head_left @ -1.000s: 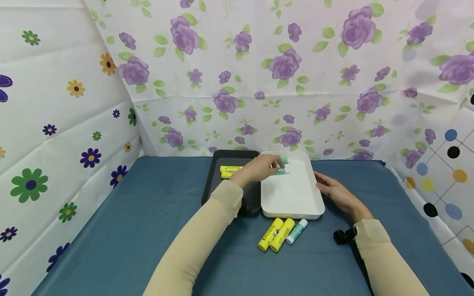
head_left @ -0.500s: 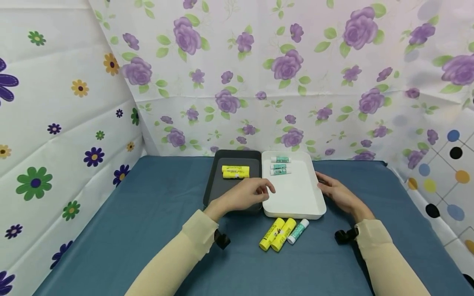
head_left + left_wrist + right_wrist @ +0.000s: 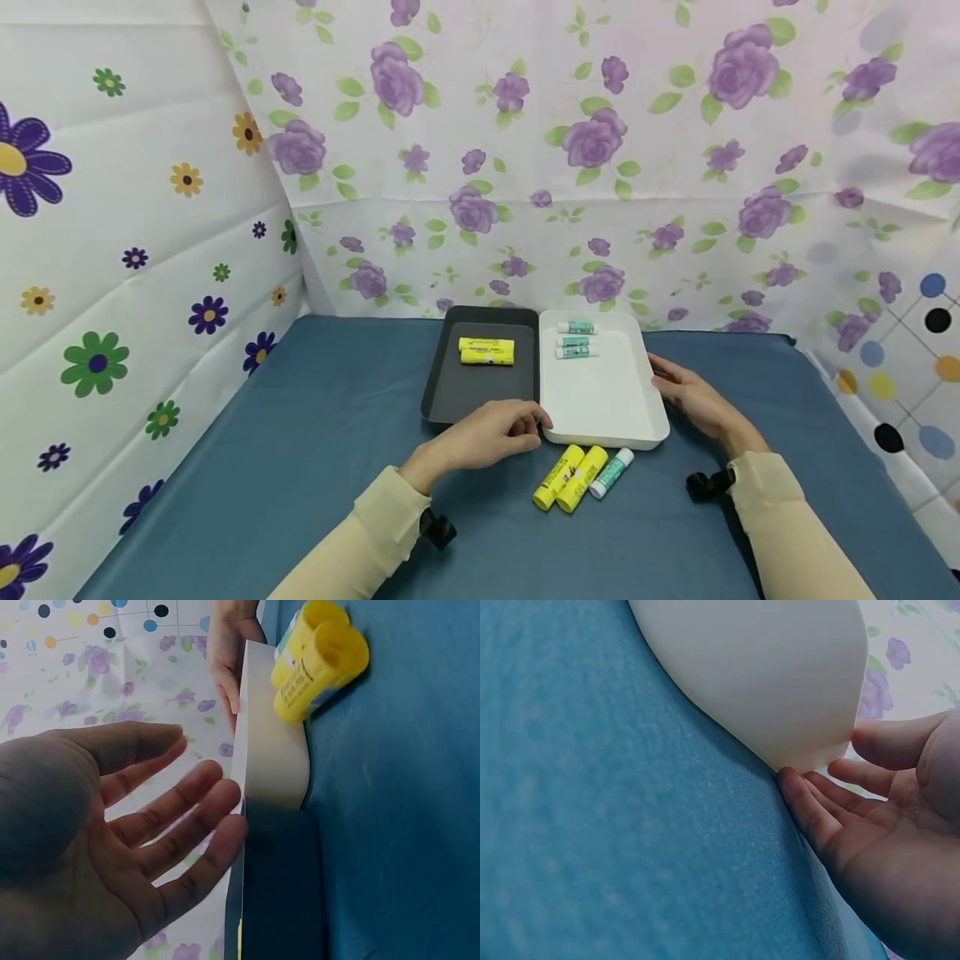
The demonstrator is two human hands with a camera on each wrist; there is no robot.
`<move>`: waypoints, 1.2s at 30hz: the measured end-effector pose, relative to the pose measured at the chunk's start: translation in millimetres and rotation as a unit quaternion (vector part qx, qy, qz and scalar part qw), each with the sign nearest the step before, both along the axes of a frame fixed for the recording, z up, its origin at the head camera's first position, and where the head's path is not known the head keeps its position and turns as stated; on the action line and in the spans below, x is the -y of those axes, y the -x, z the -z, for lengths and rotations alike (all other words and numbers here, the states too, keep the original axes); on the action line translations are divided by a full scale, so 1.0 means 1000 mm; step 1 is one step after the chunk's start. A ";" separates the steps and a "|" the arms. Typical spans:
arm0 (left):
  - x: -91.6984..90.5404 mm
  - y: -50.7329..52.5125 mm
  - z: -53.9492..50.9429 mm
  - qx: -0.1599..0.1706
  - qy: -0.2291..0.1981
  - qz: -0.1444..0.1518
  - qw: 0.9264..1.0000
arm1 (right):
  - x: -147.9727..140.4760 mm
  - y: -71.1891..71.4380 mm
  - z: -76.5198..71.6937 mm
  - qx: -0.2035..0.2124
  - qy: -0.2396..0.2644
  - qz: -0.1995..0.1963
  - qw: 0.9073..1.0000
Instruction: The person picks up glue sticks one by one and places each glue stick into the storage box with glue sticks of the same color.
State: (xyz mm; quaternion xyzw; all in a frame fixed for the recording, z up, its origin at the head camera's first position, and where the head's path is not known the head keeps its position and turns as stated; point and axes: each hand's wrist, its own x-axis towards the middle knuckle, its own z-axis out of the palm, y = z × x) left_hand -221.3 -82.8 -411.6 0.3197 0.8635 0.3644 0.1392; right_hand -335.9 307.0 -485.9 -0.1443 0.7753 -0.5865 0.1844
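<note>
My left hand (image 3: 487,435) hovers over the near edge of the black tray (image 3: 480,402), fingers relaxed and holding nothing. At the right side of the white tray (image 3: 600,404) my right hand (image 3: 701,402) touches the wall with its fingertips; the right wrist view shows the fingers (image 3: 810,806) against the tray's side. Two yellow glue sticks (image 3: 487,351) lie together in the black tray. Three white-and-teal glue sticks (image 3: 577,352) lie in the white tray. In front of the trays are two yellow glue sticks (image 3: 570,479) and one white-and-teal stick (image 3: 612,473).
The two trays stand side by side, touching, near the back of the table with its blue cloth (image 3: 337,417). Flowered sheets (image 3: 525,167) hang behind and at the left; a dotted sheet (image 3: 900,400) hangs at the right.
My left hand has let go of a white-and-teal stick in the white tray and drawn back to the near edge of the trays. My right hand has stayed at the tray's side.
</note>
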 end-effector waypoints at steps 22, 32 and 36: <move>-0.014 -0.017 0.027 0.038 0.006 0.020 0.999 | -0.002 -0.001 0.004 0.004 0.002 0.000 1.000; -0.019 -0.022 0.030 0.035 0.062 0.017 0.997 | 0.000 0.000 0.002 -0.002 -0.003 -0.004 1.000; -0.020 -0.023 0.031 0.033 0.081 0.016 0.996 | -0.001 0.000 0.001 -0.002 -0.001 -0.008 1.000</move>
